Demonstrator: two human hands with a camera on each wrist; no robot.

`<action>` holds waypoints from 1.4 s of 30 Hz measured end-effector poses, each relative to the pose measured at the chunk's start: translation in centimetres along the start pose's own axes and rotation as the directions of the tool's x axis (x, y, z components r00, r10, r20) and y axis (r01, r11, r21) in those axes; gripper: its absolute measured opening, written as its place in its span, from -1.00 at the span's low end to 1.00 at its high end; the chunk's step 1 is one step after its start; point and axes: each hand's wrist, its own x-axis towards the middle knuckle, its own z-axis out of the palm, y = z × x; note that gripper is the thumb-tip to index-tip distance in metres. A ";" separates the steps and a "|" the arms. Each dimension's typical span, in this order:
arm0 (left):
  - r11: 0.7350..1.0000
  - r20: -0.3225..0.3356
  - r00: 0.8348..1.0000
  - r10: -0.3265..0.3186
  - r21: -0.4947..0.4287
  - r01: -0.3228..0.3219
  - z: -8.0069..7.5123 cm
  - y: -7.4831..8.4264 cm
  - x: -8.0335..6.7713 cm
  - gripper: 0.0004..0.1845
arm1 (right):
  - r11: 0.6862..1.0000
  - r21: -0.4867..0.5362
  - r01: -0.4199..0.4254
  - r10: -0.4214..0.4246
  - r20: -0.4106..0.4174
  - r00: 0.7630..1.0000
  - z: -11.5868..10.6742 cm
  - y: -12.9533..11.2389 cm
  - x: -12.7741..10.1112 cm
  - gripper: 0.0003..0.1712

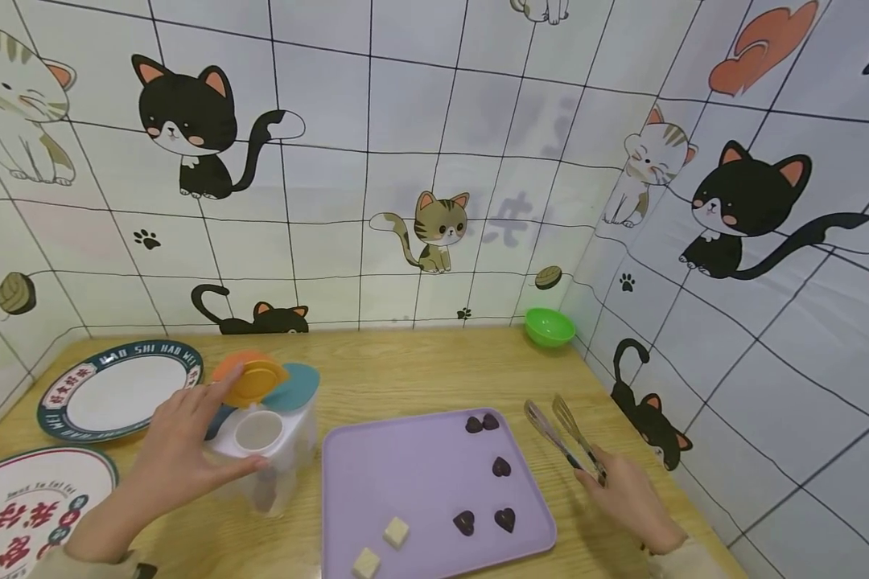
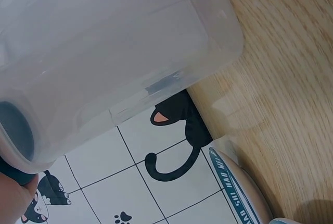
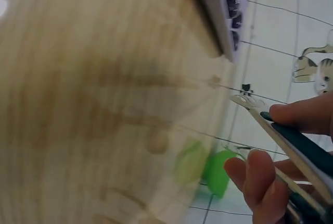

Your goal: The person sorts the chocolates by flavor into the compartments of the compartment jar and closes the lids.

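My left hand (image 1: 181, 446) grips a clear plastic container (image 1: 271, 450) on the wooden table, thumb along its front and a finger under the raised orange flip lid (image 1: 252, 379); a teal lid (image 1: 293, 386) sits beside it. The left wrist view is filled by the container's clear wall (image 2: 119, 57). My right hand (image 1: 623, 490) holds metal tongs (image 1: 561, 434) just right of the lilac tray (image 1: 405, 482); the tongs (image 3: 291, 146) show between my fingers (image 3: 260, 179). The tray carries several dark heart-shaped chocolates (image 1: 501, 466) and two pale cubes (image 1: 396, 531).
Two decorated plates, one (image 1: 119, 390) at the back left and one (image 1: 29, 503) at the front left. A green bowl (image 1: 549, 326) stands in the back right corner. Cat-patterned walls close in the table behind and to the right.
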 end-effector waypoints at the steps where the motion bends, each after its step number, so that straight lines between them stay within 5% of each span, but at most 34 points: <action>1: 1.000 -0.001 1.000 -0.001 -0.002 0.001 0.0 0.0 0.0 0.26 | 1.000 -0.004 -0.017 0.017 0.018 1.000 0.3 0.3 0.1 -0.37; 6: 1.000 -0.003 1.000 -0.001 -0.007 0.001 0.0 0.0 0.0 0.26 | 0.999 -0.023 -0.029 0.031 0.067 0.997 1.5 1.4 0.6 -0.33; 16: 1.000 0.004 1.000 -0.011 -0.005 0.011 -0.3 0.2 0.0 0.24 | 0.996 -0.091 -0.013 0.019 0.065 0.998 2.5 1.0 0.9 -0.70; 25: 1.000 -0.012 1.000 -0.004 -0.011 0.004 0.0 0.0 0.0 0.25 | 0.991 -0.136 -0.003 0.015 0.085 0.996 2.1 0.4 1.0 -0.65; 30: 1.000 -0.004 1.000 -0.015 0.006 0.015 -0.1 0.0 -0.2 0.24 | 0.979 -0.183 0.086 -0.097 -0.048 0.994 1.0 -1.5 1.7 -0.36; 35: 1.000 0.005 1.000 -0.014 -0.013 0.014 -0.3 0.3 0.0 0.24 | 0.962 -0.051 0.268 -0.273 -0.194 0.942 0.5 -6.5 2.9 -0.32; 42: 1.000 0.004 1.000 -0.015 -0.023 0.015 -0.2 0.3 0.0 0.24 | 0.816 0.115 0.566 -0.550 -0.144 0.823 1.3 -16.6 3.6 -0.15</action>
